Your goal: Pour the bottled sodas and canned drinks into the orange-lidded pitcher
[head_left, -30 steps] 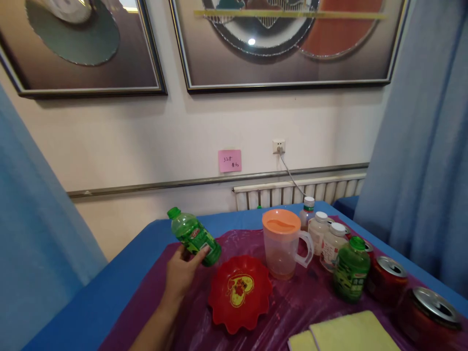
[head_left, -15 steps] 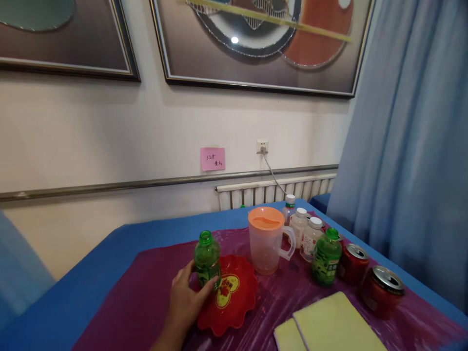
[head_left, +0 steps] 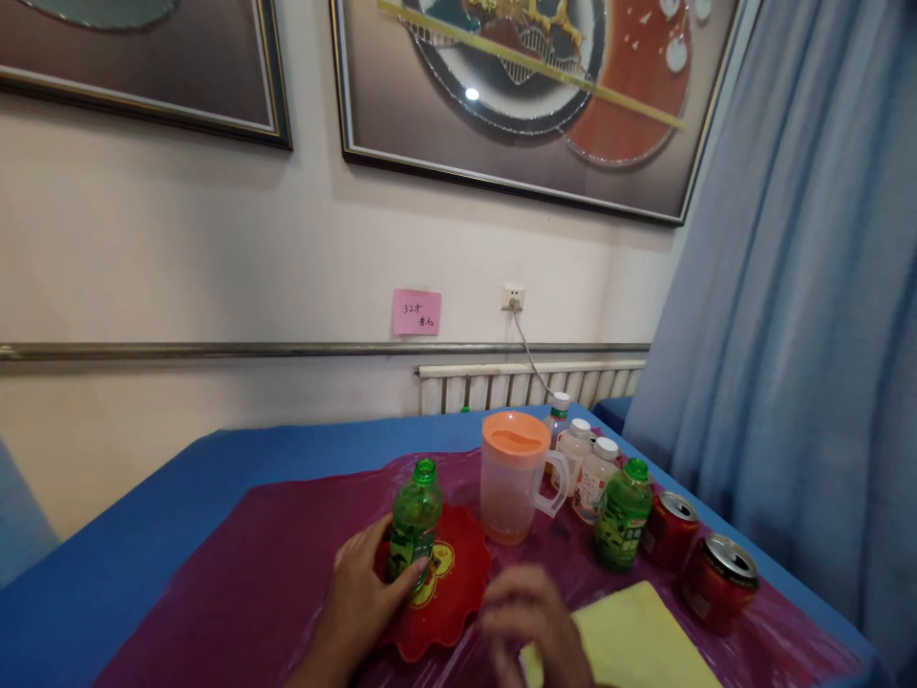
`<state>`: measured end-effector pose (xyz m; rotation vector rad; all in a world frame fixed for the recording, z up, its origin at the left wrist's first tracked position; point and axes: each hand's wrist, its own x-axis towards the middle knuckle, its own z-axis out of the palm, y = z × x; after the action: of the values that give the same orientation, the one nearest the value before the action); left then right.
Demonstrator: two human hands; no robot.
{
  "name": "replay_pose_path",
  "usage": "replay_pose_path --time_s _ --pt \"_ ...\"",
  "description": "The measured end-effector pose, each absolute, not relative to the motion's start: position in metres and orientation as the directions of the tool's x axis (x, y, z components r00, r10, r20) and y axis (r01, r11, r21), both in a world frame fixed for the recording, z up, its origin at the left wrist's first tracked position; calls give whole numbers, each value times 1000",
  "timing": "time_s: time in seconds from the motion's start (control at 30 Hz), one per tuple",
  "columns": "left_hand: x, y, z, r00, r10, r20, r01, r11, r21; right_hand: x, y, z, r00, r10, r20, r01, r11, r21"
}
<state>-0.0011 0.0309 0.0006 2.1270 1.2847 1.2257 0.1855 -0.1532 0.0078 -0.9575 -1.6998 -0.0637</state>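
My left hand [head_left: 369, 583] is wrapped round a green plastic bottle [head_left: 417, 516] that has no cap, at or over the left side of a red scalloped plate [head_left: 465, 583]. The bottle leans slightly to the right. Smeared by motion, my right hand [head_left: 534, 612] is in front of the plate's right side and partly covers yellow cloths [head_left: 637, 635]. Its fingers look bent, but I cannot make out whether they hold anything. Behind the plate stands a clear pitcher [head_left: 510, 492] with an orange lid and a little liquid at its bottom.
Right of the pitcher stand two small white-capped bottles [head_left: 594, 483], a clear bottle [head_left: 558, 413], a second green bottle [head_left: 623, 521] and red cans [head_left: 718, 583]. Purple plastic sheeting [head_left: 287, 545] covers part of the blue table [head_left: 207, 468]. A blue curtain [head_left: 780, 334] hangs at the right.
My right hand has come into view from below, over the cloths. The green bottle in my left hand has moved slightly right and now leans right. The camera view has tilted.
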Motion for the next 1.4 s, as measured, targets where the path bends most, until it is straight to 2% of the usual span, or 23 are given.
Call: replay_pose_path --time_s 0.03,0.1,0.17,0.23,0.37,0.57,0.7,0.83,1.1,1.4 --pt "-1 31 0 227 836 500 545 -534 646 205 -146 8 181 514 838 663 566 -490" --pt "-1 32 -1 286 805 519 577 -578 577 243 -129 9 534 413 737 633 383 -673" --pt "-1 31 -1 313 791 526 597 -594 539 273 -111 8 723 389 571 502 271 -821" --pt "-1 29 0 332 788 519 607 -599 522 291 -94 7 787 426 445 376 240 -895" --pt "-3 28 1 340 800 494 612 -587 530 298 -75 2 746 535 397 312 246 -918" --pt "-4 27 -4 343 809 478 618 -577 534 296 -59 11 757 504 416 334 248 -909" --pt "-3 27 -8 353 804 479 618 -585 526 311 -52 41 735 517 439 379 225 -898" --pt "-2 25 -12 366 791 490 600 -604 525 331 -52 92 667 557 495 456 220 -863" --pt "0 14 -7 411 799 440 575 -601 555 345 -47 187 383 672 634 685 254 -683" --pt "0 0 10 424 808 409 526 -588 614 327 -45 226 166 708 687 846 255 -468"
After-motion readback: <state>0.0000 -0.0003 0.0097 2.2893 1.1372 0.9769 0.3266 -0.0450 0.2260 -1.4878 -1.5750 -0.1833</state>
